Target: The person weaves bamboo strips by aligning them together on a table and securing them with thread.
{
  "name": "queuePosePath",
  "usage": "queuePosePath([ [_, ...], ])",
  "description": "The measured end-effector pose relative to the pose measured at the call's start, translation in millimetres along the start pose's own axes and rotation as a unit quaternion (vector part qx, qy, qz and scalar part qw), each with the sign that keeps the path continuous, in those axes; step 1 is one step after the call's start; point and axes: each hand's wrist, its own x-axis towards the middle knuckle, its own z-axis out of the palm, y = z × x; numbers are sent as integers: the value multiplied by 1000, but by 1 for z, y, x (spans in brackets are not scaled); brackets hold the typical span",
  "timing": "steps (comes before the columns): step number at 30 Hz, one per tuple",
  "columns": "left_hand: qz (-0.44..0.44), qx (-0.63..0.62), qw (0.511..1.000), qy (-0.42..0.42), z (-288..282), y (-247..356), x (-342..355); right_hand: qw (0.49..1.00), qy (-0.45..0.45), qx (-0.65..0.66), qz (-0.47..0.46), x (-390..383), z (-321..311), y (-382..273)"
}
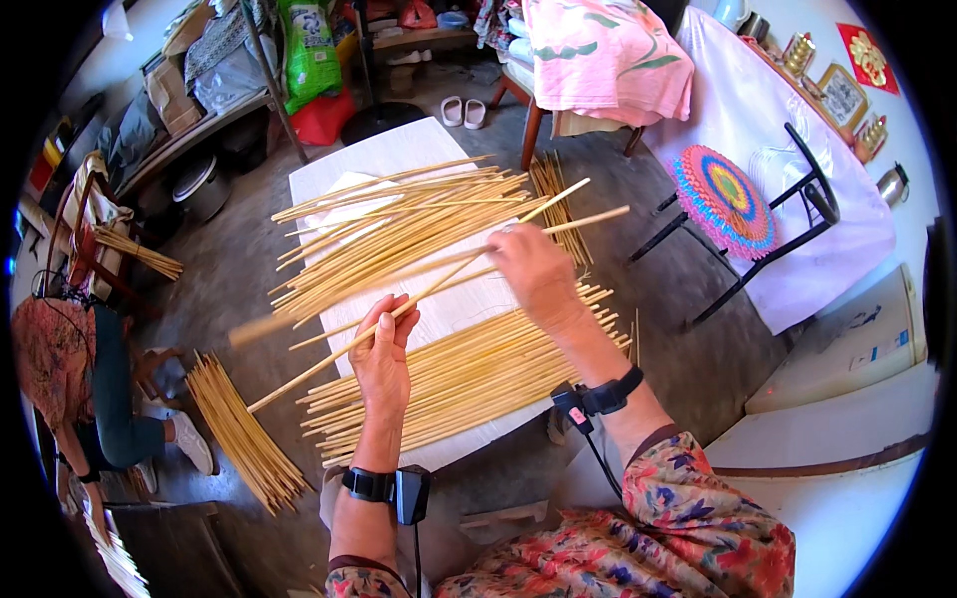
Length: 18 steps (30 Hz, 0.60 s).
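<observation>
My left hand (382,354) grips a long pale cane stick (303,377) that runs diagonally up across the middle of the low white table (424,140). My right hand (521,267), fingers closed, holds another stick (608,216), whose left end is motion-blurred over the upper pile. Loose sticks lie in an upper pile (354,234) and a lower pile (429,369) on the tabletop.
Stick bundles (234,419) lie left and right (553,204) of the table. Another person (110,399) crouches at far left. A black chair (797,224) with a colourful round cushion stands right; slippers (464,113) and a cloth-covered chair (608,60) are behind.
</observation>
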Motion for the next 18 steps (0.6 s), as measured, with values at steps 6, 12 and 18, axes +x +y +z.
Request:
queuePosePath([
  [6,19,-54,998,39,-9,5,6,912,188,269,245,8,-25,30],
  [12,-12,-101,995,3,-3,5,2,643,156,609,438,-20,5,35],
  [18,-38,-91,995,-10,-8,4,2,506,70,700,500,-40,21,23],
])
